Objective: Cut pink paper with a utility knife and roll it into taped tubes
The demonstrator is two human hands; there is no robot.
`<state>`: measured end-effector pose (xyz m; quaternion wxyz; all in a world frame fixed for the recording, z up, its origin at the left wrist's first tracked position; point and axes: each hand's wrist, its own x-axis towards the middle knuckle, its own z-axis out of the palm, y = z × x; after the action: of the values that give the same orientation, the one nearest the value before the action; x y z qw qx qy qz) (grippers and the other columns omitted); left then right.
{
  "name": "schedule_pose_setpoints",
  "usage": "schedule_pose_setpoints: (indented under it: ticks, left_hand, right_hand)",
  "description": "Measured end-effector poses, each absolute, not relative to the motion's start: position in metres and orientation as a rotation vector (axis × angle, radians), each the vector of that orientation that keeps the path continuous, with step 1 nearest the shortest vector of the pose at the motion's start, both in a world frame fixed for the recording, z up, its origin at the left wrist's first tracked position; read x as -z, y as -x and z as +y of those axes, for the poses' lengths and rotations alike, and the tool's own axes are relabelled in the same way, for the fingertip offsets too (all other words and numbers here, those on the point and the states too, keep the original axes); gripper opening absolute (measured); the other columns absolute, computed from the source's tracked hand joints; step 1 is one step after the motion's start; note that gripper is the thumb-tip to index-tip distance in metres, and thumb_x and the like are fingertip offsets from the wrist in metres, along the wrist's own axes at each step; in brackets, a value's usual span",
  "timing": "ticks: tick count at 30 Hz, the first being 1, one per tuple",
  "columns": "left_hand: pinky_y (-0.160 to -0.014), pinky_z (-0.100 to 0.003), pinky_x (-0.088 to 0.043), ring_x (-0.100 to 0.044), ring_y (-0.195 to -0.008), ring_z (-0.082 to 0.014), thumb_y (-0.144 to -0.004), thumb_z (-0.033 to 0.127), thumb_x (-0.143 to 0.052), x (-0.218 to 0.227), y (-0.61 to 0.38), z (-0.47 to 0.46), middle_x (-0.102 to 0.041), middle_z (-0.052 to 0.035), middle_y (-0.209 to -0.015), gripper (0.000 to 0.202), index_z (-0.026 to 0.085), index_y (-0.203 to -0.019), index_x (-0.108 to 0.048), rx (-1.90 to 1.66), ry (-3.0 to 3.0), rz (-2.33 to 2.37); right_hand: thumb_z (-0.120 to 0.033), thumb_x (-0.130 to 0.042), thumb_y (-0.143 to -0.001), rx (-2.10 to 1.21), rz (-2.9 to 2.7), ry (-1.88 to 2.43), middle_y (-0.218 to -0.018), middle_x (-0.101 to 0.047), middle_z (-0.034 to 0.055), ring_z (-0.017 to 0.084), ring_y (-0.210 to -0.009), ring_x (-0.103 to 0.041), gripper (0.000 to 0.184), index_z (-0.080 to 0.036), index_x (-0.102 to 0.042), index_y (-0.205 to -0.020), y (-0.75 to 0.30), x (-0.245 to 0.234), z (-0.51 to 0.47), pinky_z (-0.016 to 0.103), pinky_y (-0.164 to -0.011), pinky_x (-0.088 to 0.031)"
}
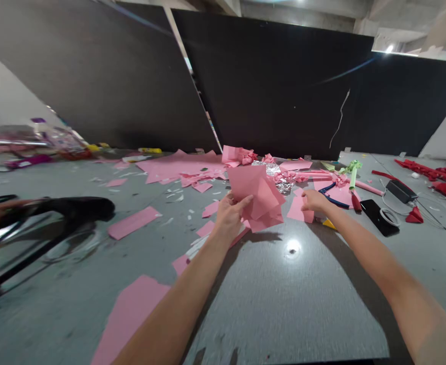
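My left hand [232,215] is closed round several loosely stacked sheets of pink paper [255,190], thumb on the near face, held up over the grey surface. Reaching forward on the right, my right hand [314,201] has its fingertips pinched at a small piece of pink paper [299,210] that lies flat. Just beyond that hand are dark blue-handled scissors [335,197], partly on another pink sheet. A small yellow piece [329,224] shows beside my right wrist.
Pink sheets and scraps [134,223] are strewn over the grey surface [302,304]. Crumpled foil [284,182], a black phone [378,215], a white tape roll [390,218] and a charger [401,191] lie around. Another person's hand [2,215] is by a blurred black object [71,215]. Black panels [276,81] stand behind.
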<state>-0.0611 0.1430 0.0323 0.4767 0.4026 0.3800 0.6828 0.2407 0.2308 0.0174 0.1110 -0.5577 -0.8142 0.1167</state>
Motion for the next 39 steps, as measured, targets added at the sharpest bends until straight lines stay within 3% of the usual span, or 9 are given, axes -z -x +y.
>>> schedule_pose_setpoints:
  ticks: [4,7,14,18,23,29,31,36,39]
  left_hand:
    - [-0.081,-0.037,-0.063,-0.078,-0.086,-0.0242,-0.058,0.045,-0.104,-0.020,0.057,0.146,-0.085,-0.0094,-0.105,0.069,0.018,-0.115,-0.075,-1.698,-0.988,0.939]
    - [-0.083,-0.036,-0.062,-0.077,-0.089,-0.0238,-0.064,0.043,-0.102,-0.014,0.055,0.147,-0.084,-0.0088,-0.107,0.062,0.018,-0.113,-0.075,-1.765,-1.008,0.969]
    - [-0.084,-0.033,-0.060,-0.076,-0.093,-0.0233,-0.071,0.041,-0.096,-0.008,0.039,0.148,-0.083,-0.0065,-0.106,0.052,0.018,-0.111,-0.073,-1.832,-1.110,1.003]
    - [-0.088,-0.036,-0.061,-0.076,-0.097,-0.0248,-0.078,0.043,-0.091,-0.001,0.020,0.143,-0.081,-0.0066,-0.109,0.048,0.019,-0.114,-0.071,-1.747,-1.215,0.967]
    - [-0.095,-0.039,-0.061,-0.077,-0.102,-0.0247,-0.085,0.045,-0.086,0.004,0.016,0.141,-0.079,-0.0068,-0.114,0.046,0.021,-0.119,-0.064,-1.651,-1.311,0.935]
    - [-0.091,-0.042,-0.065,-0.080,-0.100,-0.0272,-0.083,0.045,-0.088,0.012,0.016,0.137,-0.079,-0.0071,-0.111,0.064,0.024,-0.130,-0.050,-1.478,-1.399,0.869]
    - [-0.093,-0.044,-0.065,-0.080,-0.104,-0.0289,-0.079,0.044,-0.091,0.015,0.014,0.134,-0.080,-0.0086,-0.115,0.071,0.024,-0.132,-0.047,-1.433,-1.424,0.861]
    - [-0.094,-0.042,-0.065,-0.078,-0.111,-0.0290,-0.085,0.047,-0.087,0.016,0.014,0.136,-0.078,-0.0121,-0.123,0.066,0.022,-0.135,-0.051,-1.420,-1.477,0.914]
    - [-0.095,-0.038,-0.063,-0.076,-0.111,-0.0274,-0.076,0.041,-0.094,0.017,0.017,0.137,-0.076,-0.0114,-0.126,0.069,0.021,-0.133,-0.059,-1.454,-1.508,0.957]
  right_hand:
    - [-0.040,-0.075,-0.106,-0.693,-2.097,1.554,-0.142,-0.069,0.0110,0.030,-0.118,-0.072,0.039,-0.019,-0.069,-0.139,-0.247,-0.026,0.230,0.049,-0.098,-0.065]
    - [-0.043,-0.073,-0.106,-0.826,-1.809,1.394,-0.130,-0.073,0.0103,0.026,-0.108,-0.074,0.035,-0.017,-0.070,-0.130,-0.266,-0.034,0.214,0.045,-0.092,-0.065]
    - [-0.071,-0.066,-0.094,-1.015,-1.337,1.007,-0.102,-0.075,0.0047,0.023,-0.089,-0.072,0.045,-0.027,-0.062,-0.104,-0.253,-0.027,0.160,0.034,-0.074,-0.061]
    - [-0.064,-0.075,-0.091,-1.045,-1.293,0.934,-0.096,-0.071,-0.0004,0.021,-0.090,-0.067,0.039,-0.029,-0.059,-0.100,-0.205,-0.001,0.148,0.035,-0.084,-0.060]
    - [-0.053,-0.072,-0.090,-1.053,-1.303,0.882,-0.101,-0.070,-0.0001,0.022,-0.093,-0.067,0.032,-0.031,-0.054,-0.104,-0.184,0.019,0.151,0.038,-0.088,-0.060]
    - [-0.040,-0.079,-0.077,-1.049,-1.352,0.876,-0.101,-0.074,0.0018,0.026,-0.091,-0.072,0.053,-0.031,-0.054,-0.122,-0.193,0.026,0.144,0.040,-0.081,-0.062]
    - [-0.036,-0.081,-0.074,-1.030,-1.377,0.878,-0.104,-0.076,0.0038,0.028,-0.094,-0.073,0.050,-0.028,-0.060,-0.119,-0.193,0.025,0.142,0.042,-0.084,-0.062]
    - [-0.037,-0.083,-0.078,-0.964,-1.422,0.870,-0.113,-0.078,0.0068,0.031,-0.106,-0.073,0.038,-0.026,-0.070,-0.112,-0.189,0.015,0.144,0.047,-0.100,-0.060]
    - [-0.037,-0.086,-0.077,-0.946,-1.436,0.854,-0.118,-0.078,0.0073,0.030,-0.112,-0.071,0.042,-0.026,-0.070,-0.114,-0.189,0.013,0.141,0.047,-0.105,-0.058]
